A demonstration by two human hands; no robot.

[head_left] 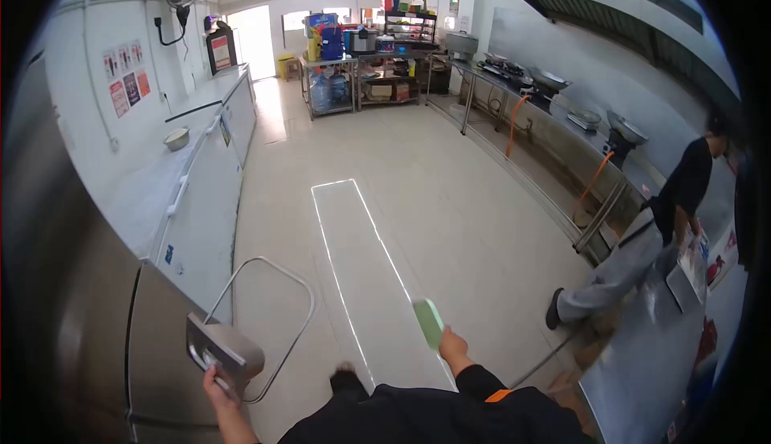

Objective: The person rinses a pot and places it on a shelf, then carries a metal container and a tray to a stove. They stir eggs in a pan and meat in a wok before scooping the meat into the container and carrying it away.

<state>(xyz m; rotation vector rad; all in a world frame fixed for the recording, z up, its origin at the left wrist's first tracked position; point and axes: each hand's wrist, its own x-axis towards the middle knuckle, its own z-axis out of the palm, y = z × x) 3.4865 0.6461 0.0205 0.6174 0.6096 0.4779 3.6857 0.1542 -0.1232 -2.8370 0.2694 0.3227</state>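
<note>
Viewing angle: the head camera looks forward and down across a pale tiled kitchen floor [450, 203].
Left hand: the left hand [218, 386] curls its fingers under a grey box-shaped stainless-steel piece [226, 348], low at the left, just beside a tall stainless-steel cabinet [80, 299]. Gripping from below appears to carry the piece's weight.
Loop: a thin bent steel rod [299, 283] arcs out from that piece, above the floor. What it belongs to cannot be told.
Right hand: the right hand [454, 346] pinches the lower end of a pale green flat rectangular pad [429, 322]. The pad is held tilted upright ahead of the body, probably to keep its faces off the dark clothing.
Co-worker: a person in a black top [687, 183] leans over a long stainless-steel tabletop [642, 364] at the right, well apart from both hands.
</note>
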